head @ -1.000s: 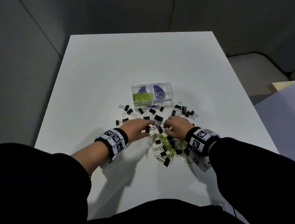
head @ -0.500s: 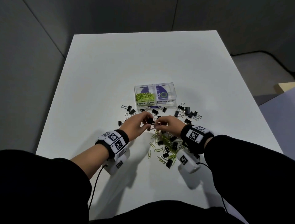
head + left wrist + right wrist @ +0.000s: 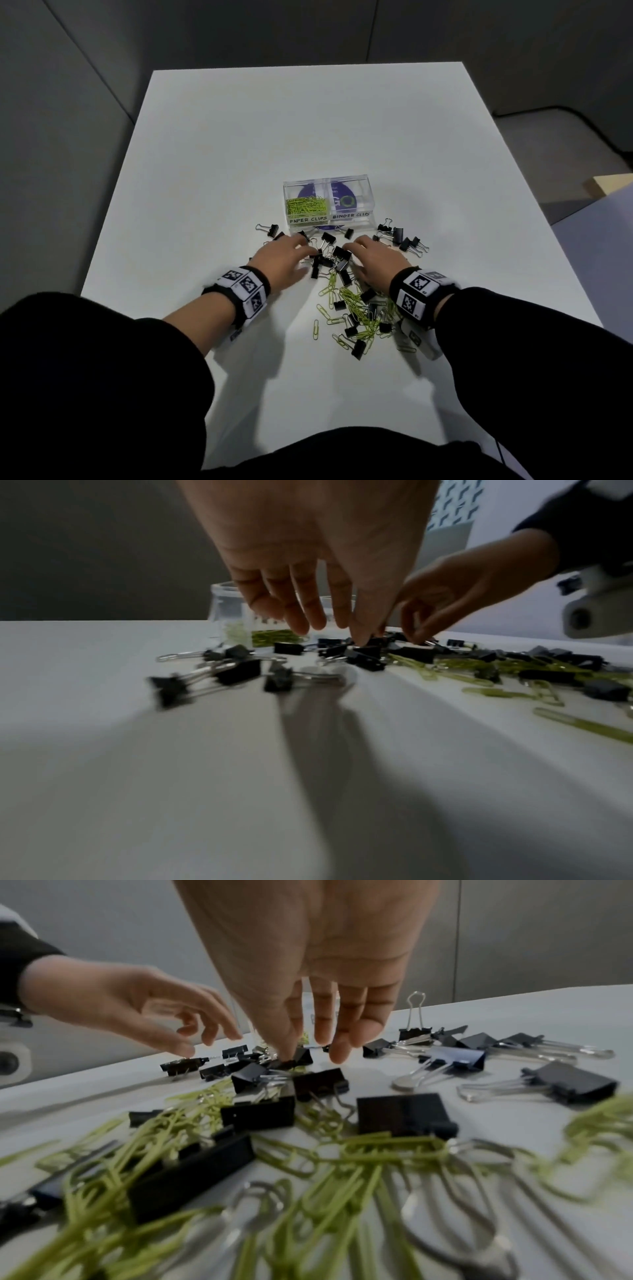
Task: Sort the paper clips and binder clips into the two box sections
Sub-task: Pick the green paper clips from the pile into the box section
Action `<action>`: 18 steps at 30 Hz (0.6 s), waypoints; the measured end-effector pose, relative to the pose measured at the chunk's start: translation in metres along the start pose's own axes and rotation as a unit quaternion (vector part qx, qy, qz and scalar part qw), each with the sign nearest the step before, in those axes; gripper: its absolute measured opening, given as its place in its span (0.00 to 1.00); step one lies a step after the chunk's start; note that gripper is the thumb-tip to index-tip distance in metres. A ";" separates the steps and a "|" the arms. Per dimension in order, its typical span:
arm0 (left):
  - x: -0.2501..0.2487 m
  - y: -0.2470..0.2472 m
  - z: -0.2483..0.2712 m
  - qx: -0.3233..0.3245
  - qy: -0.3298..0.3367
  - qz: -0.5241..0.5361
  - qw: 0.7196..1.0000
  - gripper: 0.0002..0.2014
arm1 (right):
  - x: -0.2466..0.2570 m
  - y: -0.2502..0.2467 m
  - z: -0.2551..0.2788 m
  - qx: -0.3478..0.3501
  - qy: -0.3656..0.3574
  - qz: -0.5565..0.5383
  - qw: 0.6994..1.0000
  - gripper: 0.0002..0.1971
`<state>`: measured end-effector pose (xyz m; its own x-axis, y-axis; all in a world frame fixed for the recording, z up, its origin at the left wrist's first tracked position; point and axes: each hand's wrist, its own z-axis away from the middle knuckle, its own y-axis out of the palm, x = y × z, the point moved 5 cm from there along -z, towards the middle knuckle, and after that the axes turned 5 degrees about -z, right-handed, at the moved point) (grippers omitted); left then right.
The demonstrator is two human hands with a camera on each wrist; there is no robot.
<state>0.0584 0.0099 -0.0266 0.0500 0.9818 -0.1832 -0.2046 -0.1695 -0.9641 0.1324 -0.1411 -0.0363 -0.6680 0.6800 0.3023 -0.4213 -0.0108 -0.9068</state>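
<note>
A clear two-section box [image 3: 329, 221] stands mid-table, labelled PAPER CLIPS and BINDER CLIPS. Green paper clips [image 3: 307, 205] fill its left section; the right section [image 3: 352, 202] shows no clips. Just in front lies a mixed pile of black binder clips [image 3: 339, 254] and green paper clips [image 3: 356, 308]. My left hand [image 3: 305, 255] hovers over the pile's left side with straight fingers [image 3: 308, 615], the thumb tip touching a clip. On the pile's right, my right hand [image 3: 356, 253] has thumb and forefinger pinched on a black binder clip [image 3: 301, 1056].
Loose binder clips lie right of the box [image 3: 400, 236] and left of it [image 3: 270, 229]. The white table [image 3: 308, 120] stretches bare beyond the box. Its right edge drops to a grey floor with a dark cable [image 3: 568, 113].
The hands met fingertip to fingertip over the pile half a second ago. They have since drawn apart and lie lower and flatter on the clips.
</note>
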 end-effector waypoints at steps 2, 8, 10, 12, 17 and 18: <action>-0.018 0.003 -0.011 0.017 0.045 -0.038 0.998 0.22 | 0.002 0.004 -0.007 0.019 -0.005 0.013 1.000 0.27; -0.021 0.018 -0.025 0.067 0.009 -0.033 0.997 0.20 | 0.001 -0.001 -0.019 0.044 0.005 0.019 0.999 0.21; -0.015 0.019 -0.025 0.067 -0.011 -0.012 0.998 0.18 | -0.001 -0.001 -0.020 0.052 0.012 0.014 0.998 0.20; -0.012 0.017 -0.025 0.061 -0.018 -0.025 0.998 0.16 | -0.003 0.000 -0.021 0.071 0.011 0.016 0.997 0.21; -0.004 0.005 -0.023 -0.005 -0.015 -0.053 0.998 0.14 | -0.014 -0.015 -0.018 0.040 0.024 -0.038 0.998 0.22; 0.000 0.001 -0.022 -0.019 -0.025 -0.041 0.999 0.14 | -0.019 -0.019 -0.018 0.028 0.034 -0.046 0.998 0.22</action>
<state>0.0795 0.0077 -0.0319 0.0168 0.9954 -0.0942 -0.1638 -0.0902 -0.9824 0.1637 -0.1407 -0.0296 -0.5827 0.7276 0.3619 -0.5144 0.0145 -0.8574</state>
